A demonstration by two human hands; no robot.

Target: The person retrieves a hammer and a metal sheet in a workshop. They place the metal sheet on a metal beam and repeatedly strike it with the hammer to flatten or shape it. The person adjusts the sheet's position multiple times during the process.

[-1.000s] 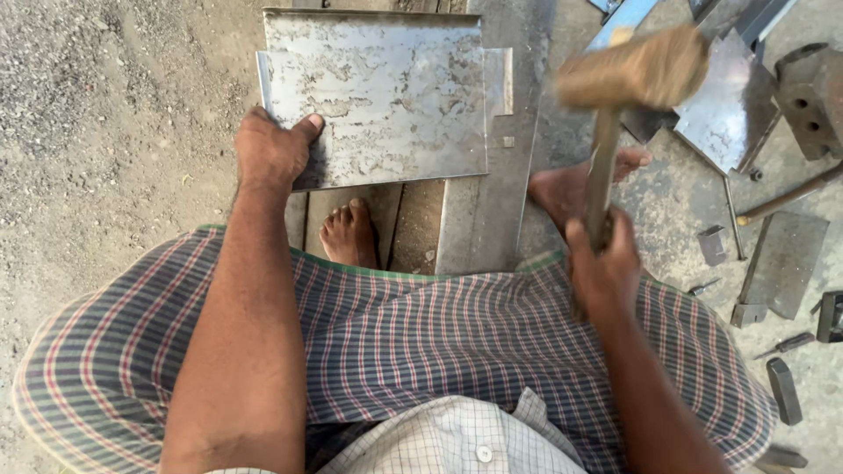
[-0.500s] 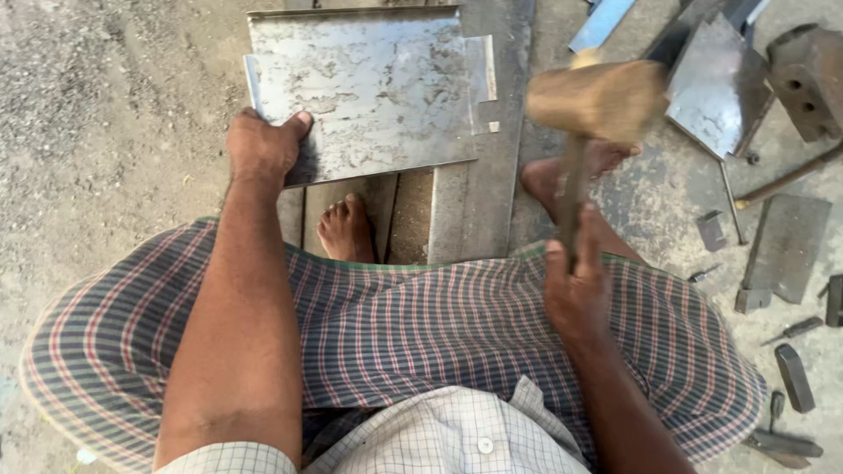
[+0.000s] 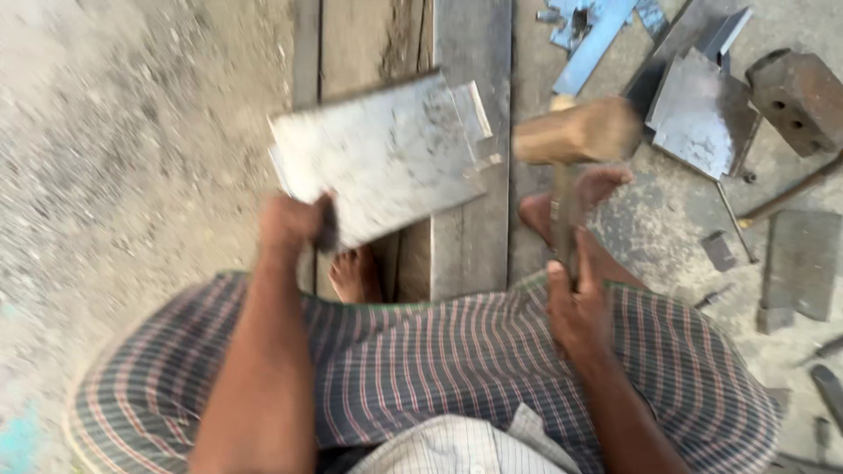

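From the head view, the left hand [image 3: 294,224] grips the near left corner of a metal sheet [image 3: 386,158], fingers clamped on its edge. The sheet is flat, grey and dull, with scratches and a small folded tab on its right side. It sits tilted over the wooden planks [image 3: 470,237], its right end near the mallet [image 3: 575,132].

The right hand [image 3: 575,307] has its fingers wrapped tight around the mallet handle. The mallet head is pale wood, fat and round, and it is blurred. It hangs just right of the sheet, above a bare foot [image 3: 571,206]. Another bare foot [image 3: 356,274] peeks out under the sheet.

The person wears a checked cloth [image 3: 465,360] over the knees.

On the floor to the right lie a shiny bent plate [image 3: 702,118], a rusty block [image 3: 799,96] with holes, blue strips [image 3: 593,35] and a flat grey piece [image 3: 803,263].
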